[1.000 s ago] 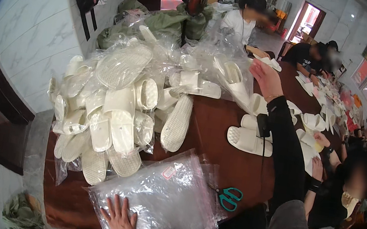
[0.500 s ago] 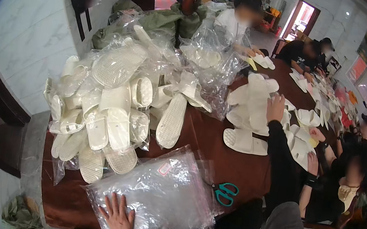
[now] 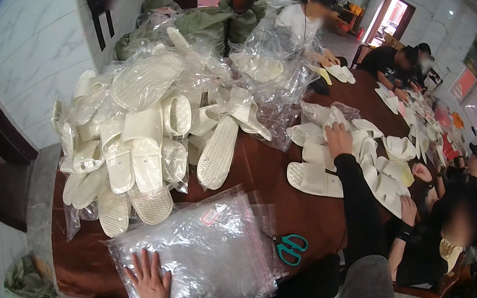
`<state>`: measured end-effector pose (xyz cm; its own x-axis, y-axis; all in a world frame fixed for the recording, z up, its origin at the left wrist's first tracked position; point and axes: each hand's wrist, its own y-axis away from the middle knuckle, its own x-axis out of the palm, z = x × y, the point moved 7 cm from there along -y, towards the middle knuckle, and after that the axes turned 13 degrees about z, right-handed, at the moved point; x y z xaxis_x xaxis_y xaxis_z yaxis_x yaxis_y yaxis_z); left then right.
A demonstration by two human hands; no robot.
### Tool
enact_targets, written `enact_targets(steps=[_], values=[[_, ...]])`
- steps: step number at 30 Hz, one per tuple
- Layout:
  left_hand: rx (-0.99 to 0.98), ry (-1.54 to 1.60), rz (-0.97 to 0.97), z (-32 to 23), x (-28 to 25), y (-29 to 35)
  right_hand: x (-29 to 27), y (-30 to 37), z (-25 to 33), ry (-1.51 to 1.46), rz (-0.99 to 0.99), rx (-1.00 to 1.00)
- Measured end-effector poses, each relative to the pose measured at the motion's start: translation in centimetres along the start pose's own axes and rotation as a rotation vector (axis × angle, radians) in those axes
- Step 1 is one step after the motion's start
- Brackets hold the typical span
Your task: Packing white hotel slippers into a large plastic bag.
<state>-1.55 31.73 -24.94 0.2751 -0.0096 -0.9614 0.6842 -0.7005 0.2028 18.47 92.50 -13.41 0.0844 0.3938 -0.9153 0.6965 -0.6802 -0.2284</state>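
Note:
My left hand lies flat with fingers spread on a stack of clear plastic bags at the table's near edge. My right arm reaches out over the table, and my right hand rests fingers outstretched on a group of cream slippers, some in clear plastic. Its fingertips partly overlap the slippers. One cream slipper pair lies just in front of that hand. Scissors with teal handles lie beside the bag stack, their blades partly under the plastic.
A tall heap of bagged cream slippers covers the table's left part. Green sacks stand behind it. A co-worker sits close on my right, hands on slippers; other people work along the far side of the brown table.
My right hand has moved slightly left and the large slippers beside it no longer stand up in view; smaller bagged ones show there. My left hand stays on the bags.

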Motion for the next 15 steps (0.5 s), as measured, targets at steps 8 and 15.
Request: enact_targets(steps=[8, 15], values=[[-0.002, 0.022, 0.000, 0.2, -0.5, 0.1, 3.4, -0.9, 1.6, -0.142, 0.164, 0.021], [-0.007, 0.027, -0.012, 0.8, -0.3, 0.5, 4.0, -1.5, 1.0, -0.500, -0.027, 0.203]])
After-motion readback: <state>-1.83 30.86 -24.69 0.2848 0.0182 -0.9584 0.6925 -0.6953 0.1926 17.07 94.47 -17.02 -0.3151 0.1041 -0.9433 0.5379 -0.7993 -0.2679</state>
